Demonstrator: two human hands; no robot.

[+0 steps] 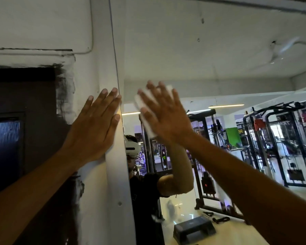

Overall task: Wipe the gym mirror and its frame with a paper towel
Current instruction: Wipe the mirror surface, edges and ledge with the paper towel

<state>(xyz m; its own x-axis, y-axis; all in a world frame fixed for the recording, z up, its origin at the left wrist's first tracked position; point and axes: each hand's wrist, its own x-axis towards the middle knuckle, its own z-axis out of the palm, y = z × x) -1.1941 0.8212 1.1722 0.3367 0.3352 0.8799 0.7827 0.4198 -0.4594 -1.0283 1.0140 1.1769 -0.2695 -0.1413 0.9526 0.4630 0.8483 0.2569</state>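
The white paper towel [149, 110] lies flat against the mirror [219, 68] under the right hand [163, 114], showing past the spread, straight fingers at ten and twelve o'clock and below the thumb at seven o'clock. At nine o'clock from it, the left hand [95, 124] rests open and flat on the white wall [88, 200] beside the frame [117, 156], holding nothing, its fingertips touching the frame's edge.

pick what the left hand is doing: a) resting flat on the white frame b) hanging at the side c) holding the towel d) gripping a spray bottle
a: the left hand lies flat with straight fingers on the frame, while the right hand presses the towel to the mirror.
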